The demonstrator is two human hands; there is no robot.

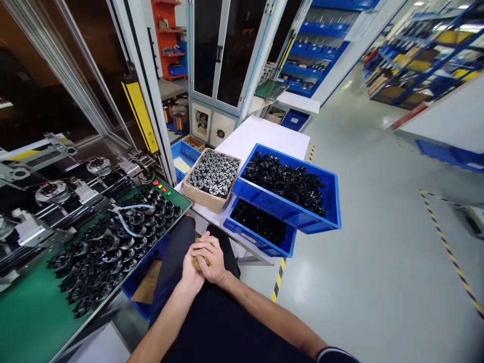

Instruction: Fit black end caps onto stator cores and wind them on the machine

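Note:
My left hand (190, 269) and my right hand (212, 258) are clasped together over my lap. Between the palms a small tan-brown thing (195, 262) peeks out; most of it is covered by the fingers, and its kind cannot be made out. To the left, rows of black and metal ring-shaped parts (111, 255) lie on a green bench top (22, 322), with blue-handled pliers (128, 222) resting on them. In front of the hands stands a cardboard box (204, 198) of upright ring parts.
A blue bin (302, 222) of black plastic parts overlaps a lower blue bin (260, 245) on the white table (272, 132). A winding-type machine (53, 194) with red, yellow and green buttons (162, 189) borders the bench. Striped floor tape (279, 280) runs at right.

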